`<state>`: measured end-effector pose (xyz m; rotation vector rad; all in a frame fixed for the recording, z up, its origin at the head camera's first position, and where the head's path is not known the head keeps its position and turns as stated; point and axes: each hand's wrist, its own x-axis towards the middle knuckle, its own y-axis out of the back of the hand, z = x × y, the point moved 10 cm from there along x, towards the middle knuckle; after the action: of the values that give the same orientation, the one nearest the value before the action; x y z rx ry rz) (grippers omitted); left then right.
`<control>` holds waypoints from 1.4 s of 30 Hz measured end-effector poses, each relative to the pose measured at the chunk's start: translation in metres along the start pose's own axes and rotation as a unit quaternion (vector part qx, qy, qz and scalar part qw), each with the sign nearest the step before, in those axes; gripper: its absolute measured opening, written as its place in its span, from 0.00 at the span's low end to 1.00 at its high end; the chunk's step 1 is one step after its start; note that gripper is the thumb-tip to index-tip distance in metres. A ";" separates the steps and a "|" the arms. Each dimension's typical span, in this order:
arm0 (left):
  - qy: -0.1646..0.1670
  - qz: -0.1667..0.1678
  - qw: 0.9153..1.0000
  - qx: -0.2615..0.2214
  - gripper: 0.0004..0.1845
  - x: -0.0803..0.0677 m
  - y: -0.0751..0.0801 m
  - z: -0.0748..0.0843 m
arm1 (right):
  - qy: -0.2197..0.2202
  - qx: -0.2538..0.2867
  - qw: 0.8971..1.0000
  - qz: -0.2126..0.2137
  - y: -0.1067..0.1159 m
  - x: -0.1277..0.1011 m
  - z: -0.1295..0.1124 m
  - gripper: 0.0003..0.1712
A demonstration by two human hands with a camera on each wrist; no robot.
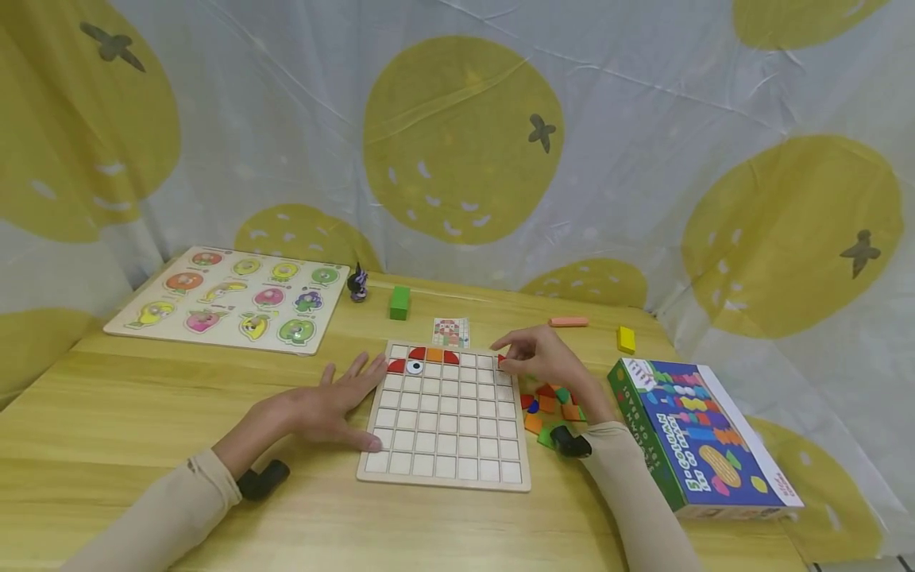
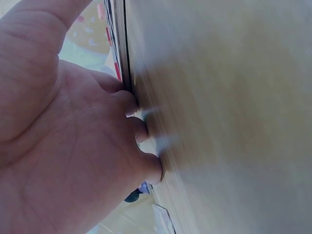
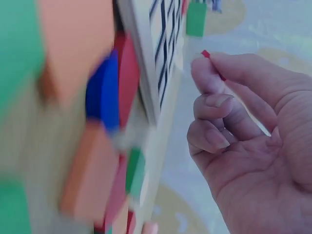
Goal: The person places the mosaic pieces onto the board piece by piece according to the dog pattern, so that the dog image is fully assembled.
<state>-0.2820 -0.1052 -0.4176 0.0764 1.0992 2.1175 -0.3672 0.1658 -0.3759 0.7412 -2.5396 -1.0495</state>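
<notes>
A wooden grid board (image 1: 446, 445) lies on the table with a few red and orange tiles and an eye tile (image 1: 415, 367) in its top rows. My left hand (image 1: 341, 401) lies flat on the table, fingers straight, touching the board's left edge (image 2: 127, 73). My right hand (image 1: 538, 357) hovers over the board's upper right corner and pinches a small red tile (image 3: 206, 54) between thumb and forefinger. A pile of coloured tiles (image 1: 550, 407) lies just right of the board, under that hand.
A fruit peg puzzle (image 1: 232, 298) lies at the back left. A green block (image 1: 399, 302), a small dark figure (image 1: 357, 284), a pattern card (image 1: 450, 332), a pink bar (image 1: 568, 322) and a yellow block (image 1: 626, 339) sit behind the board. A game box (image 1: 704, 437) lies right.
</notes>
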 end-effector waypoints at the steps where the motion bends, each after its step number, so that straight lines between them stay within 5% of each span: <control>1: -0.002 0.001 1.000 0.000 0.67 0.001 0.000 0.000 | 0.007 0.001 1.000 -0.005 -0.003 0.003 -0.004 0.14; 16: -0.003 0.002 1.000 -0.005 0.68 -0.001 0.001 0.000 | -0.024 0.097 0.995 0.017 -0.048 0.038 -0.029 0.07; 25: -0.005 -0.001 1.000 0.001 0.68 -0.002 0.001 0.001 | -0.042 0.085 0.995 -0.010 -0.071 0.060 -0.042 0.06; 42: -0.001 -0.003 1.000 -0.001 0.68 -0.001 0.000 0.002 | -0.035 -0.002 0.999 0.014 -0.072 0.064 -0.050 0.03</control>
<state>-0.2808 -0.1043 -0.4157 0.0741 1.0941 2.1134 -0.3727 0.0576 -0.3889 0.6773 -2.5973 -1.0895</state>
